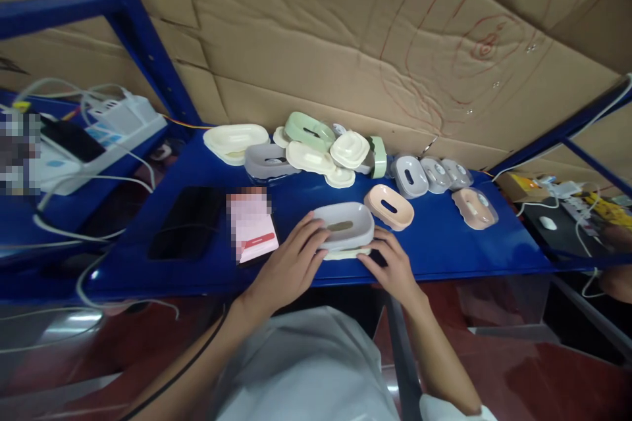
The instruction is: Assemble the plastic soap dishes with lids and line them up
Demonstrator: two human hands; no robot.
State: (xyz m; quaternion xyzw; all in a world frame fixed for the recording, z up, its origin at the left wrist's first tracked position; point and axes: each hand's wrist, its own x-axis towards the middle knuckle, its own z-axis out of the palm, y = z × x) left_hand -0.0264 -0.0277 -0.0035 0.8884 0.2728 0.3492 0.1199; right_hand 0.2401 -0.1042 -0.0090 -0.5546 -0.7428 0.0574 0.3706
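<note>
An oval grey dish point(349, 218) with a slot in its bottom sits over a cream piece point(345, 254) near the front edge of the blue table. My left hand point(295, 256) grips the left end of the grey dish, fingers on its rim. At the right end, my right hand point(392, 262) holds the dish and the cream piece between thumb and fingers. Just behind my right hand lies a peach dish point(390, 206) with a dark slot.
Cream, green and grey dishes point(309, 131) are piled at the back. Grey dishes point(411, 176) and a pink one point(474, 208) lie right. A lit phone point(254, 227) and a dark device point(186, 222) lie left. Blue posts point(143, 33) and cardboard point(306, 33) stand behind.
</note>
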